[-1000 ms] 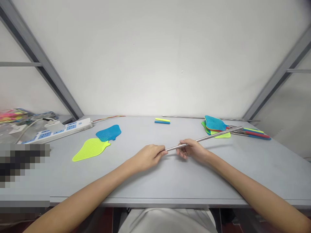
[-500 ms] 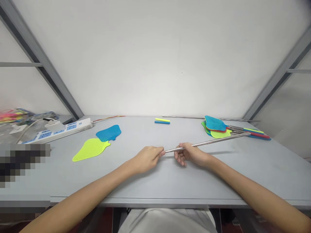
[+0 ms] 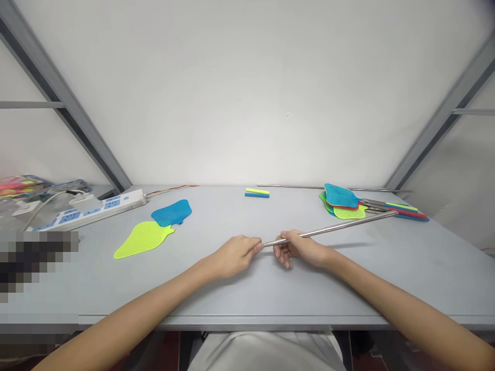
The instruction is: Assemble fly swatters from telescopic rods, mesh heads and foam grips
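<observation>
A thin metal telescopic rod [image 3: 344, 225] slants up to the right above the table. My left hand [image 3: 237, 256] is closed and pinches its narrow left end. My right hand [image 3: 297, 248] grips the rod a little farther along, thumb on top and the other fingers curled below. To the left lie a yellow fly swatter head [image 3: 144, 239] and a blue fly swatter head [image 3: 172, 212], their edges touching. Farther back, a yellow handle tube [image 3: 257, 191] lies alongside a blue handle tube [image 3: 257, 195].
A pile of fly swatters [image 3: 342, 197] with coloured handles lies at the right. Behind it, a long thin metal rod [image 3: 301, 187] runs along the wall. A white power strip [image 3: 127, 200] with plugs and cables sits at the left, near a colourful bagged bundle [image 3: 27, 184].
My right hand has slid slightly left along the rod, closer to my left hand. The whole view has shifted a little; the table items look unmoved.
</observation>
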The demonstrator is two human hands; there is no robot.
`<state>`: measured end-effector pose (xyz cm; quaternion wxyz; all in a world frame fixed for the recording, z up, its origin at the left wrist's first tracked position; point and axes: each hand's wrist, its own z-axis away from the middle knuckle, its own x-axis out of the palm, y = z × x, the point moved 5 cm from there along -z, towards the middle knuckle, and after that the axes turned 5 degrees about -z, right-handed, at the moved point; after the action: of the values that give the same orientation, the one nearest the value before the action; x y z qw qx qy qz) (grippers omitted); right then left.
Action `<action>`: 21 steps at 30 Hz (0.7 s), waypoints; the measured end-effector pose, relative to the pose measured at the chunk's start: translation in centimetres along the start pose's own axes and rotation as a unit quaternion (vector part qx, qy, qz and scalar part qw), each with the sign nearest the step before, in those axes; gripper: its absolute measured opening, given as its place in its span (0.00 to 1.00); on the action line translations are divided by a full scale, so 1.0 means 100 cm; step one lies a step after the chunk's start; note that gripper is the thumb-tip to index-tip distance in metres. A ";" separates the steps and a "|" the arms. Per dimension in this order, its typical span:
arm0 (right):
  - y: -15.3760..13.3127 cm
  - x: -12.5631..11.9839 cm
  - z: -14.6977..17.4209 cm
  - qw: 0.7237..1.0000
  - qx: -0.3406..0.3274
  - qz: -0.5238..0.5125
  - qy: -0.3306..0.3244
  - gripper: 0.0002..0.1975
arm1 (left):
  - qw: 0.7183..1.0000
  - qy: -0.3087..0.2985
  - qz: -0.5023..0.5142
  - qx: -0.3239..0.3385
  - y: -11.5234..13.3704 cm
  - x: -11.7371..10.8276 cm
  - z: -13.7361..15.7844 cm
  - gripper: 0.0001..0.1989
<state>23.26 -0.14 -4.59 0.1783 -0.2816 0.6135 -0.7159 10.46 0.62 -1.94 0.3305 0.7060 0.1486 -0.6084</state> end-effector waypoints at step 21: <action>0.004 -0.004 -0.004 0.998 0.053 -0.034 0.020 0.22 | 0.998 0.020 0.060 0.003 0.004 0.002 -0.007 0.17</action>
<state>23.28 0.33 -5.06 0.1564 -0.2783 0.5683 -0.7584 11.25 0.76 -2.01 0.3614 0.7267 0.1110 -0.5736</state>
